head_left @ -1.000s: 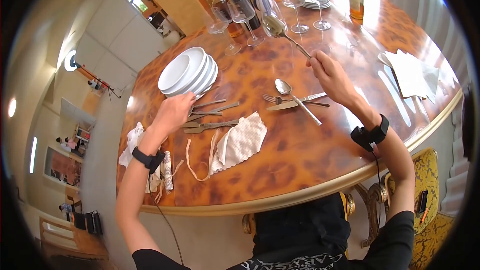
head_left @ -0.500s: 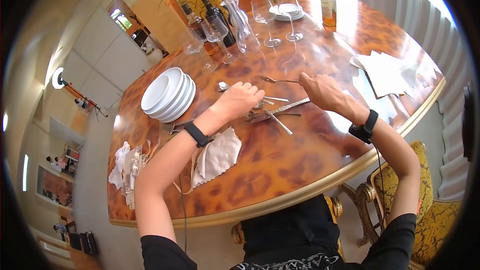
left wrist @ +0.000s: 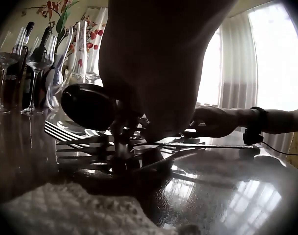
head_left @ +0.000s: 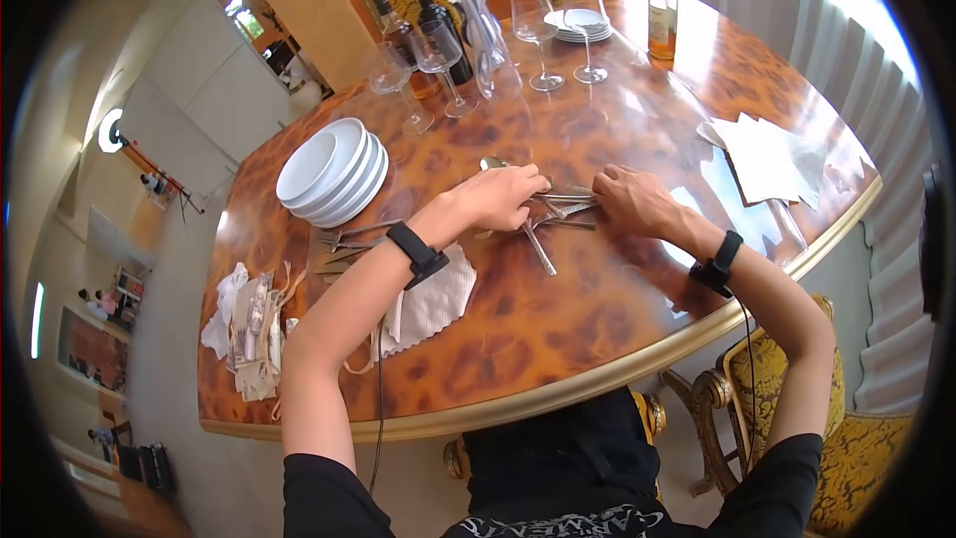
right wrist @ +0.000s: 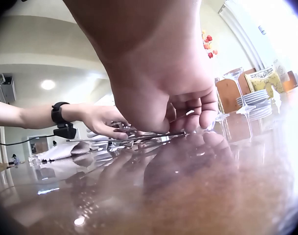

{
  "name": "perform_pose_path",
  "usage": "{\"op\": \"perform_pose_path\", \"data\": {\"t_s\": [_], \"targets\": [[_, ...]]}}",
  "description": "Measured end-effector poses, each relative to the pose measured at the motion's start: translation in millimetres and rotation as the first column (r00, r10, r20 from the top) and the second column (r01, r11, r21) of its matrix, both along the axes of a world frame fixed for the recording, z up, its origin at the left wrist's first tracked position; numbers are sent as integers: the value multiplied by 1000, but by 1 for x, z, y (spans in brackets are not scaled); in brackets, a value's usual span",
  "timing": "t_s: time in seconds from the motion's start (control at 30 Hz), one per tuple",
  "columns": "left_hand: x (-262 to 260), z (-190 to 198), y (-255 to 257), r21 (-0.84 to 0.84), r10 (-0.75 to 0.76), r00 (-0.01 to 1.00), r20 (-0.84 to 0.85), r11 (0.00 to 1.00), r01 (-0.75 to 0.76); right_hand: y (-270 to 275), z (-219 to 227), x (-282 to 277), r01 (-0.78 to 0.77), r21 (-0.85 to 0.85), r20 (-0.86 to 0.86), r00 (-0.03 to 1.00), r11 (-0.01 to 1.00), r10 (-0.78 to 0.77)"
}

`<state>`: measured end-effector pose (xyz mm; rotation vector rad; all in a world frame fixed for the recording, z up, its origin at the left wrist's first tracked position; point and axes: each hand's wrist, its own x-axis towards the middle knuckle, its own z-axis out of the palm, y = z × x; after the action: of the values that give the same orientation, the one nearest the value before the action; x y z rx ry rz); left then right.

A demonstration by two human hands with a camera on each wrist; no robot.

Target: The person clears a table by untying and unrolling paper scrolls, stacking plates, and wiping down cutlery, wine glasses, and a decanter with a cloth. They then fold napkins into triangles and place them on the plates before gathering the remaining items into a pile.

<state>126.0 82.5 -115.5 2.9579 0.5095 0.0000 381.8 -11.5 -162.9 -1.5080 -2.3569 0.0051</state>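
Both hands are low over a crossed pile of metal cutlery in the middle of the table. My left hand has its fingers curled at the pile, and a spoon sticks out past its far side. In the left wrist view the spoon's dark bowl juts from beside the hand, above several fork tines. My right hand has bent fingertips at the handle ends on the pile's right. In the right wrist view a thin handle runs to its thumb and fingers. The left palm covers part of the pile.
White plates are stacked at the left, with more forks and knives below. A beige cloth lies under the left forearm. Wine glasses and bottles stand behind. White napkins lie at the right.
My right hand held a spoon up over the table and has come down to the pile. My left hand has moved right from the cutlery beside the plates to the same pile.
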Motion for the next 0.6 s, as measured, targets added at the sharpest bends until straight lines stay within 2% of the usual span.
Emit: {"op": "perform_pose_path", "data": {"t_s": [0.03,0.1,0.13,0.17,0.23,0.27,0.37,0.43,0.5,0.57,0.6], "targets": [[-6,8,-3,-5,21,1000,11,1000,-21,0,1,-1,17,-19,11,1000,1000,-17],[-23,20,-12,-83,46,983,180,996,-31,-8,10,-1,-3,-19,10,1000,1000,4],[-33,26,-16,-55,51,963,263,998,-38,-13,17,-1,1,-12,-2,1000,1000,-1],[-46,38,-28,-62,73,961,266,996,-58,-17,23,0,-19,-19,1,1000,1000,19],[-79,57,-53,-156,298,913,279,952,-263,-25,35,-2,-25,67,-42,999,997,28],[-98,60,-60,-101,312,909,277,950,-296,-28,42,-7,-39,63,-44,998,997,42],[-154,48,-78,-94,406,882,240,914,-396,-32,64,-28,-50,37,-77,996,998,53],[-179,37,-96,-158,521,830,199,853,-497,-32,74,-53,-160,-55,-164,975,985,150],[-190,18,-120,-14,533,813,235,838,-546,-34,72,-83,-256,-12,-178,952,967,249],[-193,5,-141,45,560,816,147,820,-571,-37,73,-114,-407,-45,-172,903,912,394],[-197,-8,-143,55,554,822,131,824,-564,-37,73,-130,-411,-34,-178,900,911,399]]}}
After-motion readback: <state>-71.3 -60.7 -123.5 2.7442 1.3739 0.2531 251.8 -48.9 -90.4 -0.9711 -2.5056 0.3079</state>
